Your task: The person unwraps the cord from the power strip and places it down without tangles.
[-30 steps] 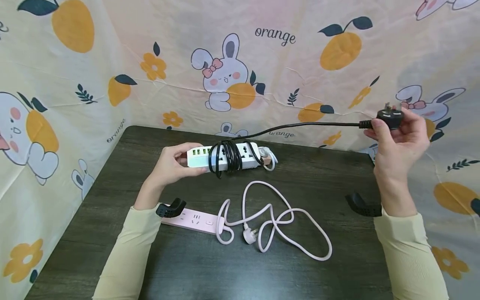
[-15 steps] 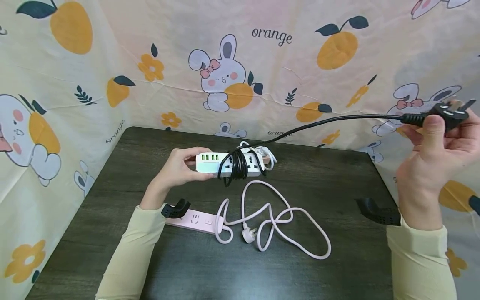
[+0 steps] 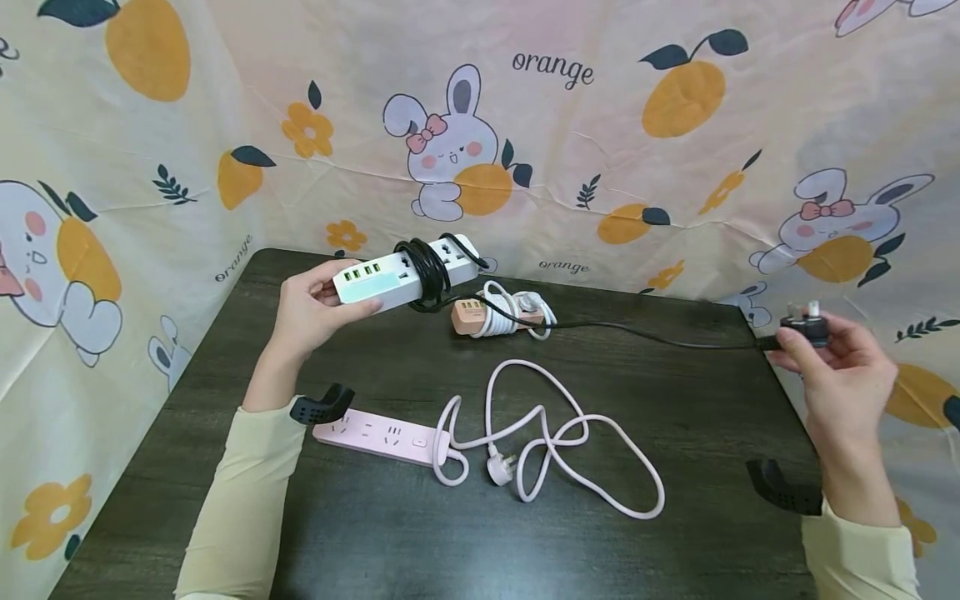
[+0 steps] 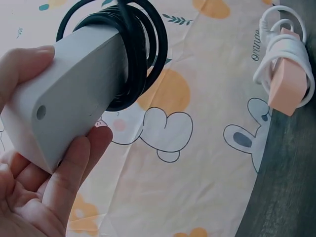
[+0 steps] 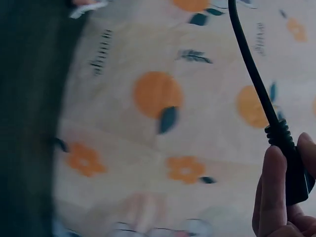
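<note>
My left hand (image 3: 311, 308) grips one end of a white power strip (image 3: 378, 282), thumb on the near side and fingers behind, holding it tilted above the table. Black cord (image 3: 426, 271) is wound several turns round the strip's middle. In the left wrist view the power strip (image 4: 74, 84) shows its plain end and underside beneath the coils. From the coils a length of cord (image 3: 637, 335) runs right to a black plug (image 3: 808, 329), pinched by my right hand (image 3: 847, 367) with its prongs up. The right wrist view shows the plug (image 5: 295, 177) between thumb and fingers.
On the dark table (image 3: 600, 550), an orange power strip (image 3: 468, 318) wrapped in white cord lies at the back. A pink power strip (image 3: 382, 437) lies nearer, its loose cord (image 3: 622, 442) looping right beside its plug (image 3: 499, 468). A printed cloth (image 3: 570, 142) hangs behind.
The white strip has moved left and up, tilting and uncovering the orange strip. My right hand swung out right with the plug, then came lower; the stretched cord now sags lower.
</note>
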